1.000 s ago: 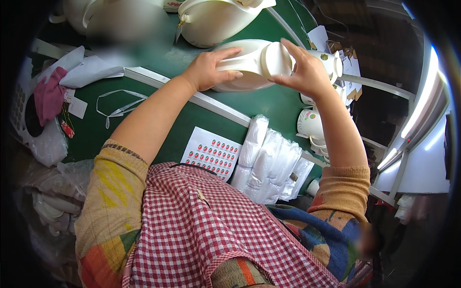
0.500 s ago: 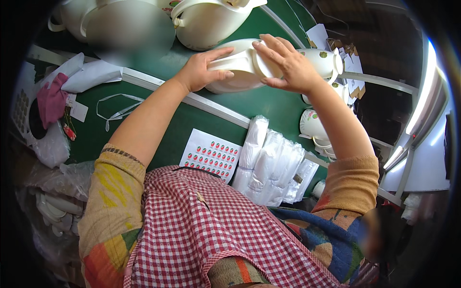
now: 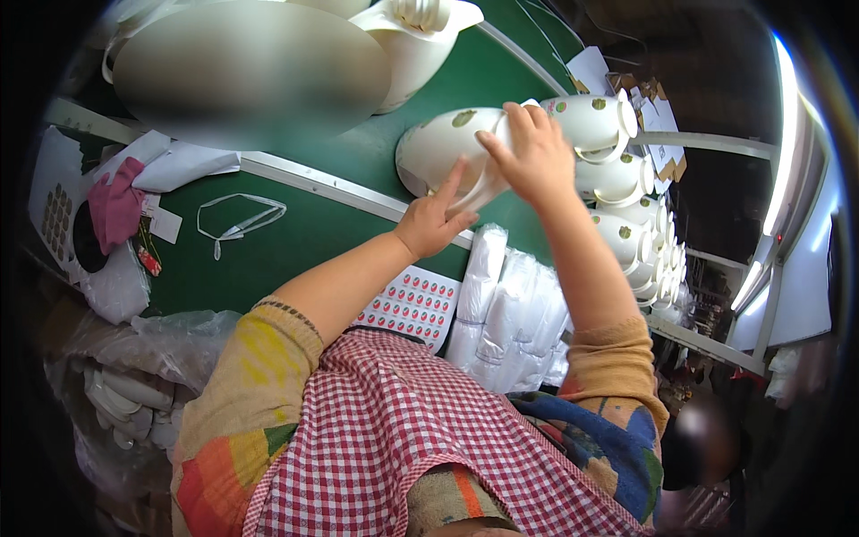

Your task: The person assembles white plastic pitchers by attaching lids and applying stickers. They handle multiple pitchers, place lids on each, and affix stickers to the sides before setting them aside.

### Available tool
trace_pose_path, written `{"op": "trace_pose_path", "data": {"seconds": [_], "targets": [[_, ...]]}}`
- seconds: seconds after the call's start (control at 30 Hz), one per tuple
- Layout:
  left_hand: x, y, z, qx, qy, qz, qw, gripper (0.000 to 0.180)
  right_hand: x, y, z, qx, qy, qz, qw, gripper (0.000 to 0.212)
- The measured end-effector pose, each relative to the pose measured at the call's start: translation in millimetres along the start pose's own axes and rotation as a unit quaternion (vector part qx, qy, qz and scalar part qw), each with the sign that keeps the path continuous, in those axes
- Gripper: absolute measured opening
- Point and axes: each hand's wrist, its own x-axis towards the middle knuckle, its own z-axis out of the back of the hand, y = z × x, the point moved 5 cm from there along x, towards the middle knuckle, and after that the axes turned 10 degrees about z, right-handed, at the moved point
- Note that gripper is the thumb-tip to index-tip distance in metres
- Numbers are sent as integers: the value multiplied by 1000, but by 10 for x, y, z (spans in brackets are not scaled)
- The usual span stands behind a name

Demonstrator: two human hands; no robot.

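A glossy white pitcher (image 3: 438, 148) lies on its side on the green table, its base toward the left and its top toward the right. A small dark gold-green sticker shows on its body. My left hand (image 3: 436, 222) is at the near side by the handle, index finger stretched along the body and thumb below. My right hand (image 3: 539, 161) wraps over the pitcher's top end from the right, fingers on the far side. The top opening is mostly hidden by this hand.
A row of similar white pitchers (image 3: 617, 234) lines the right edge. Another white pitcher (image 3: 416, 54) stands at the back. Nearer me are a sheet of red stickers (image 3: 413, 295), bundled clear plastic bags (image 3: 501, 309) and a white strap loop (image 3: 234, 231). A pink cloth (image 3: 114, 201) lies left.
The pitcher has been turned, so its stickered side now shows, and it lies slightly farther right. My left hand has moved right and nearer to me; my right hand has shifted to its top end.
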Motion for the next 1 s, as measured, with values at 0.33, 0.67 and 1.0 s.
{"op": "trace_pose_path", "data": {"seconds": [0.33, 0.67, 1.0], "targets": [[686, -644, 2072, 253, -456, -200, 830, 40, 1716, -95, -550, 741, 117, -56, 659, 105], [905, -84, 1665, -95, -66, 26, 993, 65, 1737, -85, -217, 295, 68, 153, 941, 94], [933, -10, 1568, -180, -70, -13, 981, 64, 1646, 87, -211, 144, 98, 295, 940, 91]]}}
